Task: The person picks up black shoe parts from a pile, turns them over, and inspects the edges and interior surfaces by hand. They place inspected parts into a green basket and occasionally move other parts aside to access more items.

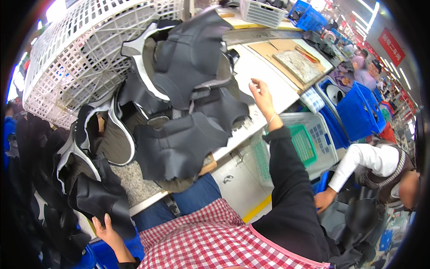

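Note:
My left hand [106, 231], at the lower left, has its thumb and finger closed on the lower edge of a black leather boot upper [101, 197] with a pale-edged lining. That piece hangs over the table's near left corner. My right hand [262, 96] is raised over the white tabletop [251, 67], fingers loosely bent and apart, nothing visible in them. Between my hands lies a heap of similar black boot uppers [179, 139]. The topmost upper [192, 49] is partly blurred at its far end.
A white plastic crate [89, 49] leans behind the heap. More black pieces [38, 157] hang at the left. Right of the table stand a pale basket [324, 134] holding a green basket [303, 143], and blue crates [358, 110]. A co-worker's white sleeve [365, 159] reaches in at the right.

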